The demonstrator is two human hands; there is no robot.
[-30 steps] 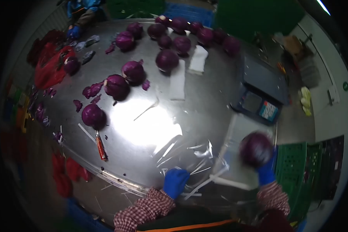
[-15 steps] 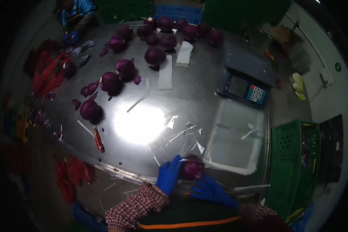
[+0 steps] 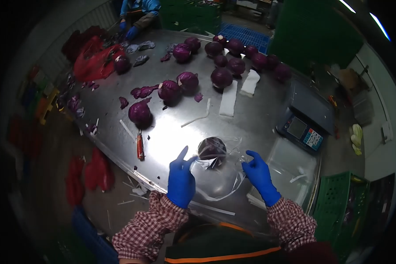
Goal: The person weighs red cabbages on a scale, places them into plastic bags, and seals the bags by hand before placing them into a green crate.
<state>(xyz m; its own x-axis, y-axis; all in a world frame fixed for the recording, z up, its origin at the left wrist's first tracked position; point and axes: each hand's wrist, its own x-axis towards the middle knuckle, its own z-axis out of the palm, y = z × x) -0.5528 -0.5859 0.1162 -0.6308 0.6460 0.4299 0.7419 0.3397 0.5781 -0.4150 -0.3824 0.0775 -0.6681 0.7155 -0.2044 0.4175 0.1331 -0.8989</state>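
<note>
A broad, dull-grey metal desk (image 3: 176, 136) fills the middle of the room, scratched and scattered with trimmings, a white glare lying left of centre; its near-left edge runs obliquely above a littered floor (image 3: 119, 215). Along its far side lie loose purple cabbages (image 3: 236, 67); at the far left, beside a heap of red mesh (image 3: 94, 64), works a person in blue sleeves (image 3: 150, 6). A dark digital scale (image 3: 304, 132) stands at the right, beyond a pile of clear plastic sheets (image 3: 290, 163), with a green perforated crate (image 3: 332, 198) off the near-right edge. The round, dark purple cabbage (image 3: 212, 148) sits on the desk in front of me, between my hands, with transparent crinkled film (image 3: 218, 187) spread around its near side. Being almost spherical, it shows no clear long axis; which way its stem end points, I cannot tell. My blue-gloved left hand (image 3: 181, 180) is partly open, index finger extended away from me and thumb apart, near the cabbage's left side. My blue-gloved right hand (image 3: 260, 176) is half curled, thumb and index finger close together at the film's right side; whether they grip it, I cannot tell. Shiny folds obscure the cabbage's lower front, and the film's outline is hard to trace against the metal.
</note>
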